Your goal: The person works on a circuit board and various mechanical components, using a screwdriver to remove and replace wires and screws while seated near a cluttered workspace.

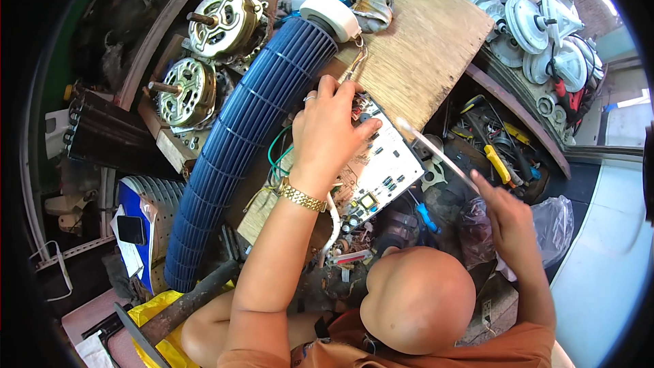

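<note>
Nearest me, my right hand point(507, 215) is closed round the grip of a long thin metal tool point(436, 153), a soldering iron or probe by the look of it, its tip slanting up-left toward the circuit board point(381, 163); I'd judge the tip hasn't landed yet, so I want it brought down slowly and held steady on one joint only. A clear plastic bag point(558, 221) sits just under that wrist, worth keeping the hot end away from it. Further out, my left hand point(327, 129) lies palm-down on the board, fingers spread and curled over its far edge, pinning it flat on the wooden worktop point(422, 48); good, that pressure should stay even so the board doesn't rock. Green wires point(276, 157) loop out from under the wrist, near the long blue blower wheel point(238, 143) lying beside the board. Beyond that, wound motors point(221, 24) to the left, and a heap of white plastic parts point(538, 27) well off at the far right
</note>
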`<state>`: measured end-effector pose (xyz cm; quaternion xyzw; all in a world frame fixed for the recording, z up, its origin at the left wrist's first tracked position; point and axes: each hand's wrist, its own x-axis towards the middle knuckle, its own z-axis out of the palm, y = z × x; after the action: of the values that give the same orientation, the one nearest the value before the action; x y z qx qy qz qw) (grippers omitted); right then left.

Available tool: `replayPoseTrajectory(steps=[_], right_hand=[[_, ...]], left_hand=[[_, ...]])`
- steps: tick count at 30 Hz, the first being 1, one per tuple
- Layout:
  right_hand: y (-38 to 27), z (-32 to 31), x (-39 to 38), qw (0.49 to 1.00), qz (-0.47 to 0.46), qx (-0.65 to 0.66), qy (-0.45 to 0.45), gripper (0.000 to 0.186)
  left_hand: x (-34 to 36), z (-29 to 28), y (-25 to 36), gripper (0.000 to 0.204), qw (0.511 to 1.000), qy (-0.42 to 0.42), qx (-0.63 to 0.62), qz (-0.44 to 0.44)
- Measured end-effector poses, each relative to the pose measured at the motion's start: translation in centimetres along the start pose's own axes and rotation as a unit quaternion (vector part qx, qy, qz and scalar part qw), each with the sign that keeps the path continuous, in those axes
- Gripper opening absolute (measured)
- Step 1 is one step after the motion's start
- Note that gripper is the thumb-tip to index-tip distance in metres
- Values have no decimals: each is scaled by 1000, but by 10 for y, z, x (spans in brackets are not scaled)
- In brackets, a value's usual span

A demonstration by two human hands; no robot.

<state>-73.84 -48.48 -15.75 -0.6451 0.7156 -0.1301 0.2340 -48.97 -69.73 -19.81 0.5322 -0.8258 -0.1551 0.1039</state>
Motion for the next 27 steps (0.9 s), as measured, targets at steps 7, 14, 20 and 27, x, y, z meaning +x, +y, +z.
replayPoseTrajectory(steps=[7, 14, 20, 27], right_hand=[[-36, -21, 34, 981, -64, -181, -10, 72], [-80, -43, 47, 952, -44, -296, -59, 70], [-98, -51, 66, 934, -81, -341, -72, 71], [-133, -82, 95, 898, -63, -402, -167, 81]], left_hand=[[-4, 0, -4, 53, 1000, 21, -12, 13], [-3, 5, -9, 51, 999, 24, -1, 32], [-3, 3, -15, 49, 999, 28, 2, 47], [3, 9, -18, 50, 993, 4, -60, 102]])
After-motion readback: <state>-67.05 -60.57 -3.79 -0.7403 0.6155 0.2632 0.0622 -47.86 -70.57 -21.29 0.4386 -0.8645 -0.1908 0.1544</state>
